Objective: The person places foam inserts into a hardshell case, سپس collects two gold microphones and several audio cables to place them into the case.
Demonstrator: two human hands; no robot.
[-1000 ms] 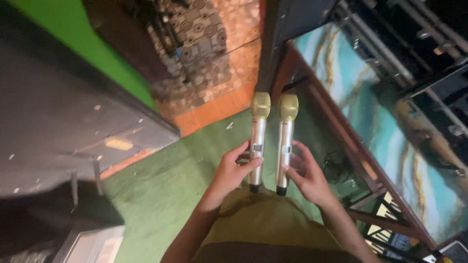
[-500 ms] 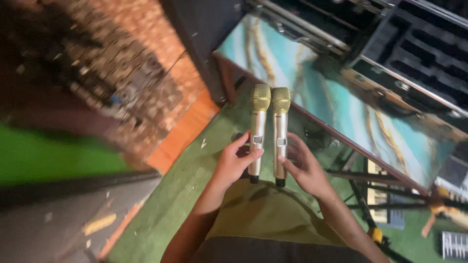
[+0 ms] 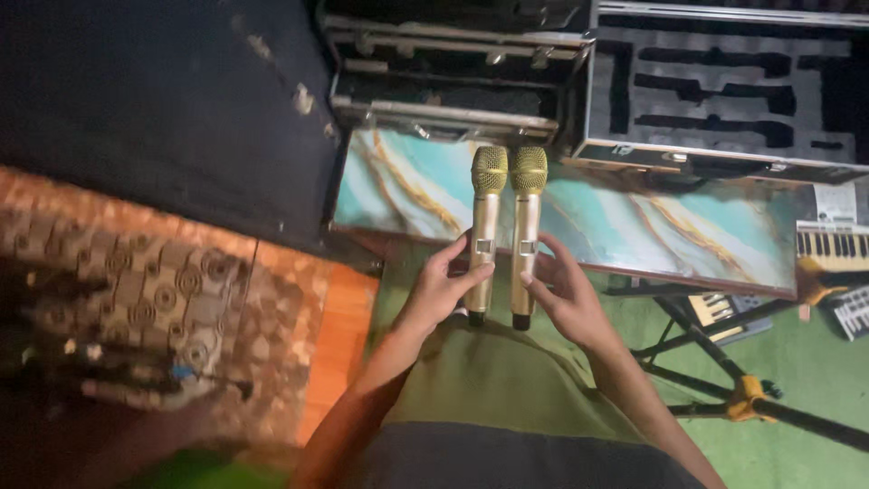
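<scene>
The left hand [image 3: 441, 292] grasps one gold microphone [image 3: 484, 231] and the right hand [image 3: 568, 299] grasps the second gold microphone [image 3: 524, 234]. Both stand upright, side by side and touching, in front of the table [image 3: 634, 222] with a turquoise marbled top. Behind it lies an open foam-lined case [image 3: 724, 86].

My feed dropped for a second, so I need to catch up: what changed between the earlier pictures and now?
The view swung from the dark case and green floor toward the marbled teal table and the open foam-lined case, now straight ahead. The hands let go of nothing: the left hand still holds the left gold microphone, the right hand the right gold microphone, side by side, heads up.
</scene>
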